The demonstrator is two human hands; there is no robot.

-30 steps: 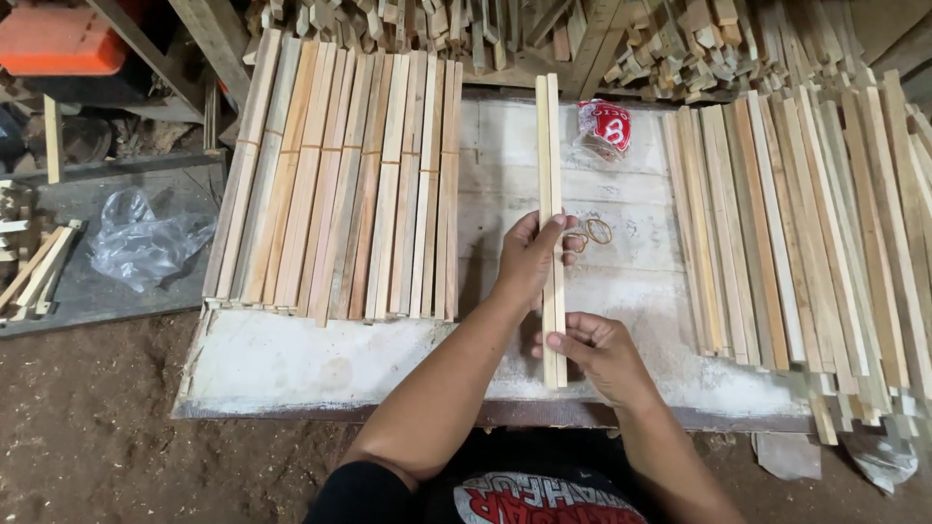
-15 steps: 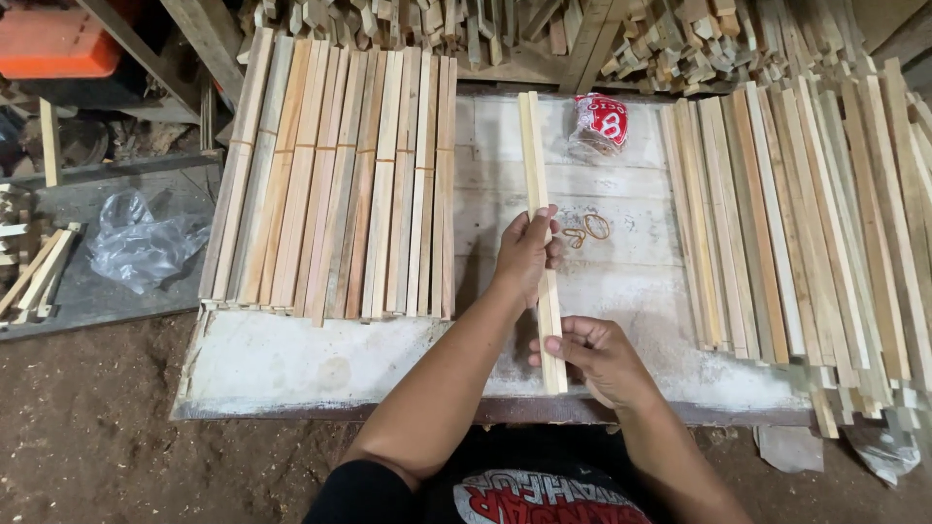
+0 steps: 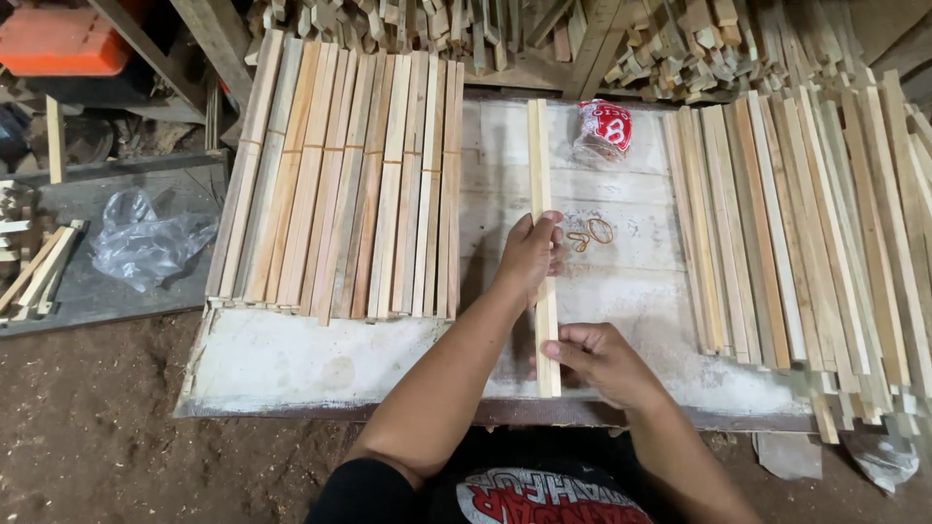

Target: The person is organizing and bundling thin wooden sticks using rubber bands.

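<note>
Both sets of fingers I see closed on one pale wood strip (image 3: 542, 243): left hand (image 3: 529, 254) grips its middle, right hand (image 3: 600, 359) pinches its near end. It lies lengthwise on the white bench (image 3: 291, 359), between bundled slats (image 3: 340, 184) and loose slats (image 3: 796, 223), rubber bands (image 3: 590, 234) just beside.

Pale, raw wooden slat (image 3: 542, 194); whitish, worn matt board (image 3: 631, 291).

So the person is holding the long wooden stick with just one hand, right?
Not quite: both hands hold it. In the head view the left hand grips the middle of the wooden stick and the right hand pinches its near end.
</note>
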